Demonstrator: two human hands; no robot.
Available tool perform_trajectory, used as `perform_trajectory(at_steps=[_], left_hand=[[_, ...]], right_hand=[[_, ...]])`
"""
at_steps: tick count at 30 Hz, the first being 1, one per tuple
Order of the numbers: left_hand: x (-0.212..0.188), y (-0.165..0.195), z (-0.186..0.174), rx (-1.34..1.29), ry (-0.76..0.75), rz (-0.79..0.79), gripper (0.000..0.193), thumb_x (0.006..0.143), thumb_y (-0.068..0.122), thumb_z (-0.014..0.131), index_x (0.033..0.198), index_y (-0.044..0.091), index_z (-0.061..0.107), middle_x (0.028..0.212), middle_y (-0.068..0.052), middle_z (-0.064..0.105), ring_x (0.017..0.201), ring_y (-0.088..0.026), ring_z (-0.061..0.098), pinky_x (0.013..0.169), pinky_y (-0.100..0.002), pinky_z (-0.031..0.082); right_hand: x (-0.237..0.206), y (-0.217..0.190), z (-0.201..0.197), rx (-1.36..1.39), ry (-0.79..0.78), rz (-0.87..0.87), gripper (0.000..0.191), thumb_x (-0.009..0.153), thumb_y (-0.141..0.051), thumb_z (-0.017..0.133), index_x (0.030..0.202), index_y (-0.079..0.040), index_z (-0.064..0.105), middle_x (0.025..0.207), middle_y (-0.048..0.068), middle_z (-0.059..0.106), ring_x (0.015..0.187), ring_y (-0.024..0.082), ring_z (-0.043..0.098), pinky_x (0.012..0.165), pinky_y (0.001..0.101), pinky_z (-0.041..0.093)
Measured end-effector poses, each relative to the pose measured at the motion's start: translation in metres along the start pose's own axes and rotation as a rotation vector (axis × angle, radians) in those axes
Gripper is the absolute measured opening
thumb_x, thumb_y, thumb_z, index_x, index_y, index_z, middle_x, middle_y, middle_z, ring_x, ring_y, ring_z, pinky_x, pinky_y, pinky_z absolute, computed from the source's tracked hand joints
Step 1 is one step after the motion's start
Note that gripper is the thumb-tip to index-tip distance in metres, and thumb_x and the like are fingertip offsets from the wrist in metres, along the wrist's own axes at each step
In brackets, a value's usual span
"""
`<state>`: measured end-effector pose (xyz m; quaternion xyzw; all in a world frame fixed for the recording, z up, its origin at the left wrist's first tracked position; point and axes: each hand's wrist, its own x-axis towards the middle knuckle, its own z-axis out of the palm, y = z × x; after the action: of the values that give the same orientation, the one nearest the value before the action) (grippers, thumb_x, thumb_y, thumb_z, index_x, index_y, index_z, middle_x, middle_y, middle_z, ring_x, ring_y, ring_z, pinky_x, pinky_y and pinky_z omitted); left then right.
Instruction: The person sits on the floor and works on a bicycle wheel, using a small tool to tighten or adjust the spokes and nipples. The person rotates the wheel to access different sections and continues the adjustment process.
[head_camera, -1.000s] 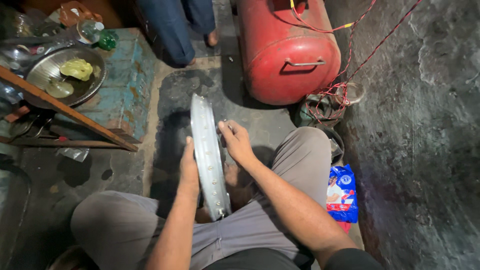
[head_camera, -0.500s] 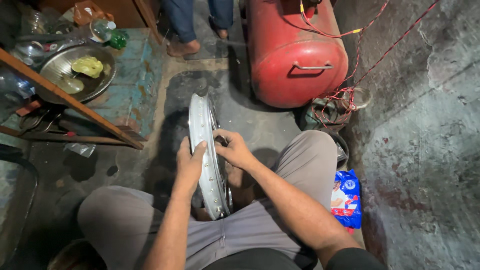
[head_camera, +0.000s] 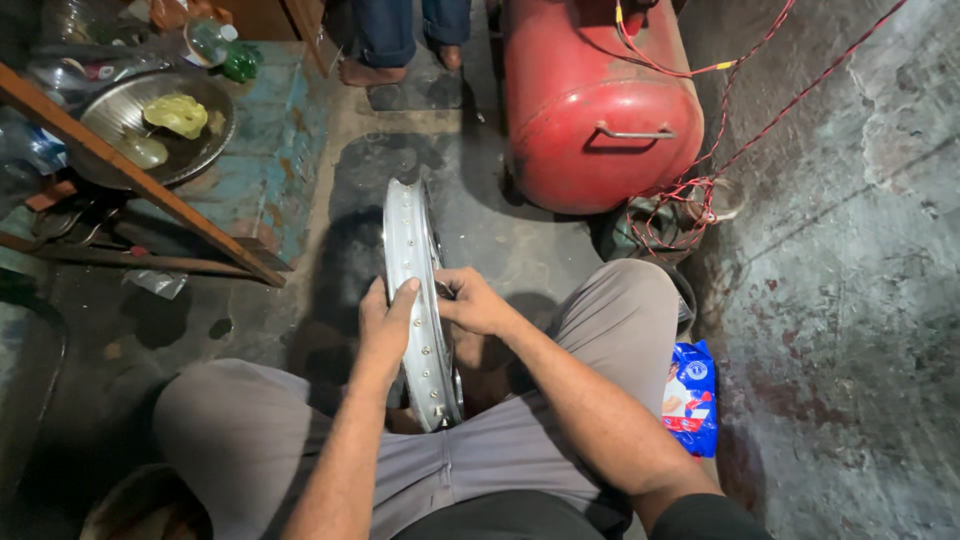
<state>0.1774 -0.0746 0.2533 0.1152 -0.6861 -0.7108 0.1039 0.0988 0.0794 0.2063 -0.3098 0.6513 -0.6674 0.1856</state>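
Both hands on upright chrome wheel rim (head_camera: 412, 300): left hand (head_camera: 385, 325) fingers curled over edge, right hand (head_camera: 472, 302) gripping opposite flange. Judged rigid, moderately heavy, slick; best held at both flanges.

I cannot see the lower end of the metal wheel rim (head_camera: 415, 300), which disappears between the knees. My right hand (head_camera: 478, 303) covers part of the rim's far side, so its fingertips are hidden from me. The standing person (head_camera: 405, 30) is cut off at the top edge, only lower legs showing.
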Motion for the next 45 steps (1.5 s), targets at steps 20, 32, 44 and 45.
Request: perform_trajectory(at_steps=[20,32,44,45], left_hand=[[-0.027,0.001,-0.001,0.233,0.094,0.053,0.034,0.095,0.025,0.066,0.115,-0.003,0.066,0.098,-0.014,0.076,0.087,-0.018,0.07,0.079,-0.034,0.055],[-0.047,-0.02,0.004,0.159,0.155,0.201,0.03,0.095,0.015,0.068,0.117,-0.004,0.061,0.103,-0.012,0.071,0.093,-0.018,0.065,0.084,-0.032,0.053],[-0.022,0.006,0.02,-0.031,0.037,-0.052,0.027,0.1,0.015,0.06,0.118,-0.004,0.066,0.096,-0.006,0.073,0.082,-0.012,0.065,0.072,-0.03,0.054],[-0.017,0.007,0.026,-0.007,0.024,-0.068,0.027,0.099,0.016,0.06,0.116,-0.004,0.066,0.094,-0.007,0.073,0.08,-0.013,0.065,0.07,-0.031,0.054]], right_hand=[[0.007,0.005,0.003,0.095,-0.023,-0.018,0.036,0.086,-0.008,0.077,0.12,0.002,0.069,0.106,0.002,0.073,0.097,0.008,0.063,0.089,0.0286,0.054],[0.005,0.008,-0.001,-0.088,0.087,0.032,0.027,0.083,-0.01,0.078,0.105,0.003,0.07,0.087,0.004,0.068,0.083,0.007,0.057,0.073,0.0288,0.051],[-0.012,-0.053,0.017,-0.283,0.47,0.075,0.046,0.103,-0.035,0.061,0.078,0.004,0.065,0.057,0.012,0.055,0.049,0.015,0.051,0.05,0.0352,0.044],[-0.007,-0.053,0.013,-0.203,0.515,0.149,0.047,0.1,-0.036,0.061,0.075,0.004,0.064,0.054,0.012,0.055,0.046,0.015,0.052,0.047,0.037,0.043]])
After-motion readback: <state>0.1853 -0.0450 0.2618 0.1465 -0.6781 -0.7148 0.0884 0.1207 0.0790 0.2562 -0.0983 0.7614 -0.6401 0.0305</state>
